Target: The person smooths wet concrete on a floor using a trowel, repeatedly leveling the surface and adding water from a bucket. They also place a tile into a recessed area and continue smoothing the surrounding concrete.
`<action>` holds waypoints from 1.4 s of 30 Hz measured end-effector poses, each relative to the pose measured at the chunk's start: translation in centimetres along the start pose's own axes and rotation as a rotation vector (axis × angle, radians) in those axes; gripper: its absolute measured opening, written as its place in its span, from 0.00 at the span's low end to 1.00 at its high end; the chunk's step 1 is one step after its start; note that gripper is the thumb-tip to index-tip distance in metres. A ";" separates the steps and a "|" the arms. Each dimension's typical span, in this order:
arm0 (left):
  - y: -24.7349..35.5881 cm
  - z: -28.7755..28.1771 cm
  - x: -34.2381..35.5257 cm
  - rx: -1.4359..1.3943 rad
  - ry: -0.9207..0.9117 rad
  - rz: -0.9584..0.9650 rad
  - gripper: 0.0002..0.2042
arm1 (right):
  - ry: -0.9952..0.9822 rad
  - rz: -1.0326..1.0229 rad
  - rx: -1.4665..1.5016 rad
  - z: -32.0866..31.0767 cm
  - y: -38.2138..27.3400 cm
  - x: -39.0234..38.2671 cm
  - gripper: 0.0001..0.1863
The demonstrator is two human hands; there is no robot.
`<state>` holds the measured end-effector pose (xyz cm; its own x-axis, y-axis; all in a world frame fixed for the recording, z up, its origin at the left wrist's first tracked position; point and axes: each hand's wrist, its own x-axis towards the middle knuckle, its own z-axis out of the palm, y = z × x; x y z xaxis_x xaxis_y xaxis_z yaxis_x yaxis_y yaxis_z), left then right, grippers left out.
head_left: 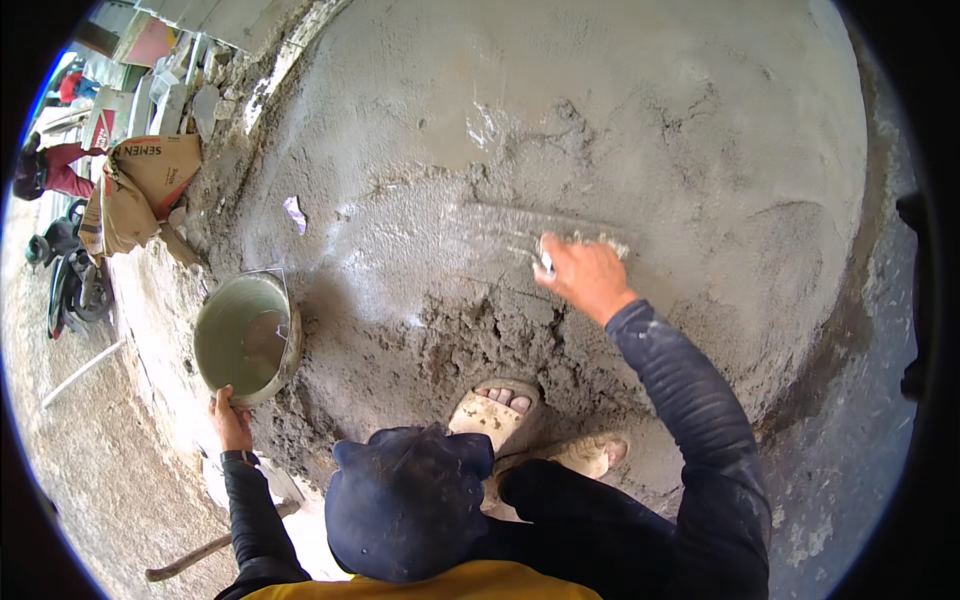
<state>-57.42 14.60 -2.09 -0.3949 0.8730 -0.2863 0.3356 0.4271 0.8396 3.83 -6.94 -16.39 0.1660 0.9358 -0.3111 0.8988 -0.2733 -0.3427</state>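
Your right hand (pixel 588 277) closes around the handle of the trowel (pixel 525 226), its blade lying along the wet-looking cement (pixel 410 215), likely to spread pressure evenly, while your left hand (pixel 230 424) grips the near rim of the bucket (pixel 228 330) on your left, probably to steady it.

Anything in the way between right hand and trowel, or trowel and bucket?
Nothing visible between right hand and trowel; the hand is already on its handle. Between trowel and bucket, only the spread mortar shows. The purple scrap lies off that line, farther from the person.
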 end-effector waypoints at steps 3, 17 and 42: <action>-3.8 -1.2 0.6 -0.091 0.048 -0.080 0.05 | 0.101 0.121 0.048 -1.0 3.2 2.6 0.25; -5.2 -3.1 1.9 -0.069 -0.093 -0.105 0.09 | 0.067 0.016 -0.060 -0.9 -2.6 1.4 0.27; -8.9 -3.9 3.7 0.196 0.050 -0.291 0.46 | 0.212 0.319 -0.058 -4.6 5.1 3.2 0.30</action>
<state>-65.21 13.12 -8.87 -0.5376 0.6976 -0.4736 0.3586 0.6975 0.6204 10.84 -4.29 -15.02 0.5159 0.8325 -0.2018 0.8089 -0.5510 -0.2052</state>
